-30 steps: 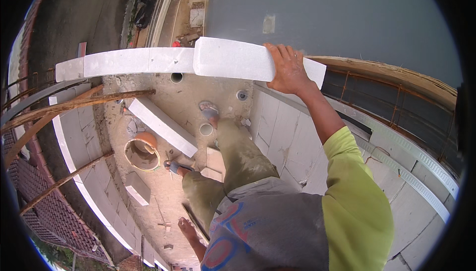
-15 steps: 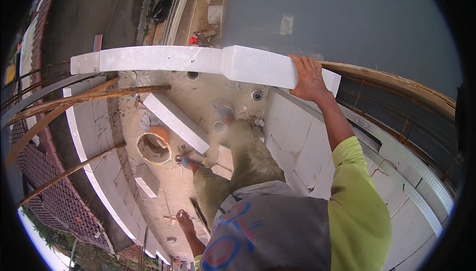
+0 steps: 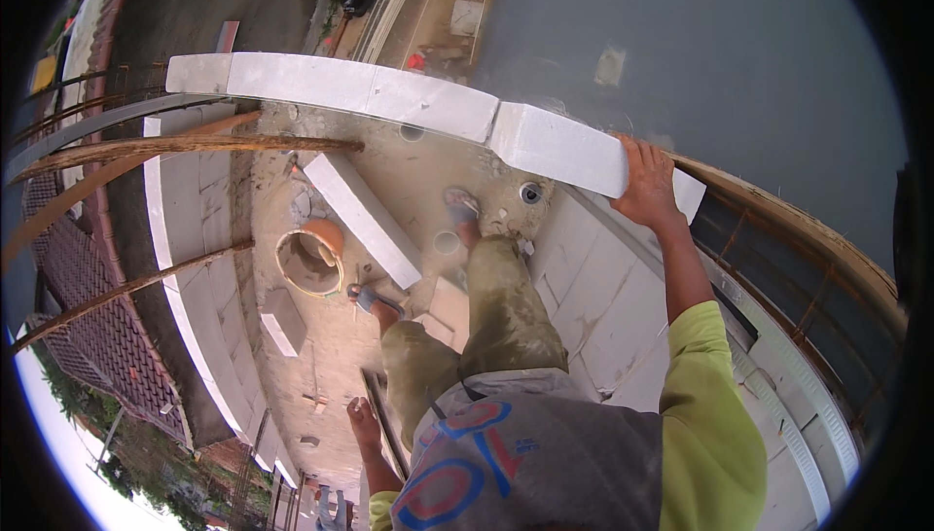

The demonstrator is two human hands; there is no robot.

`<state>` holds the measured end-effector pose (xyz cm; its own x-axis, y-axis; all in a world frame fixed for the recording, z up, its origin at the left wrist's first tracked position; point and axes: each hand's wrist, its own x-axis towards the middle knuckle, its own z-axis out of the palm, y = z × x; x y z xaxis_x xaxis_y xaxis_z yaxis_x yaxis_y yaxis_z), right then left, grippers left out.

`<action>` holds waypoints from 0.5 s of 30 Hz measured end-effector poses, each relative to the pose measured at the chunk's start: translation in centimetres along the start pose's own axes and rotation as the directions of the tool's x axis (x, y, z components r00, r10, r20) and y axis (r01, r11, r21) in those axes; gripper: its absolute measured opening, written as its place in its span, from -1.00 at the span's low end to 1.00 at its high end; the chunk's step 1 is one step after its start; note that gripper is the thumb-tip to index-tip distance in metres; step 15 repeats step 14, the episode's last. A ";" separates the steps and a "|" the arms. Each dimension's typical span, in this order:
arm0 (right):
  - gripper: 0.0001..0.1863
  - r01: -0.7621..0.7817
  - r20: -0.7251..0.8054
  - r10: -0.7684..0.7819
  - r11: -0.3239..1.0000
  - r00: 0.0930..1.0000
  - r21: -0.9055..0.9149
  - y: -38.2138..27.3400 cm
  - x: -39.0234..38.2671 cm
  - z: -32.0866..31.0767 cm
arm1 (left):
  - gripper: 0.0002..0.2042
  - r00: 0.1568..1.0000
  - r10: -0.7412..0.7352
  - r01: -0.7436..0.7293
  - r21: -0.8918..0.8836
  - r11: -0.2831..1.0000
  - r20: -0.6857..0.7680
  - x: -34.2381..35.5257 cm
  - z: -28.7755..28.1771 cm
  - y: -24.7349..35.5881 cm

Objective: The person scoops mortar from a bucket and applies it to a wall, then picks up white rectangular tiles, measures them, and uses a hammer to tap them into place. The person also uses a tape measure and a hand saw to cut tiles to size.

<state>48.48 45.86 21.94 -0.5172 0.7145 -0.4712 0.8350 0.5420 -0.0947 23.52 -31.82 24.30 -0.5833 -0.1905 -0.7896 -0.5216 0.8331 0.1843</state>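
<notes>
My right hand (image 3: 650, 183) grips a white lightweight concrete block (image 3: 564, 147) near its right end, fingers over the top and thumb at the near edge. This block sits at the right end of a wall-top row of similar blocks (image 3: 302, 79), slightly out of line with them. My left hand (image 3: 364, 424) hangs low by my left leg, fingers loosely curled, and I see nothing in it. A dark, straight-edged strip (image 3: 387, 424) shows beside that hand; I cannot tell whether they touch.
Below, an orange bucket (image 3: 311, 257), a long white block (image 3: 365, 220) and a short block (image 3: 283, 321) lie around my sandalled feet. Pipe openings (image 3: 529, 193) dot the floor. Wooden poles (image 3: 185, 144) cross at left. Block walls (image 3: 603, 288) flank me; grey water-like surface (image 3: 700, 35) lies beyond.
The view has shifted, so most of the scene sits farther right or lower. My right hand stays on the same block. My left hand remains low at my side.
</notes>
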 end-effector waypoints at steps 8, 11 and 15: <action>0.19 0.009 -0.033 -0.009 1.000 0.999 0.006 1.0 2.1 6.0 | -0.42 0.997 -0.076 0.077 0.107 0.991 -0.017 -0.9 -2.3 0.4; 0.20 -0.011 -0.031 0.010 1.000 0.999 -0.019 0.8 3.3 8.0 | -0.43 0.996 -0.075 0.082 0.137 0.987 -0.050 -1.5 -2.7 0.8; 0.27 -0.025 -0.005 0.025 0.999 1.000 -0.039 1.2 4.7 10.5 | -0.42 0.993 -0.104 0.111 0.136 0.985 -0.057 -1.5 -2.9 1.6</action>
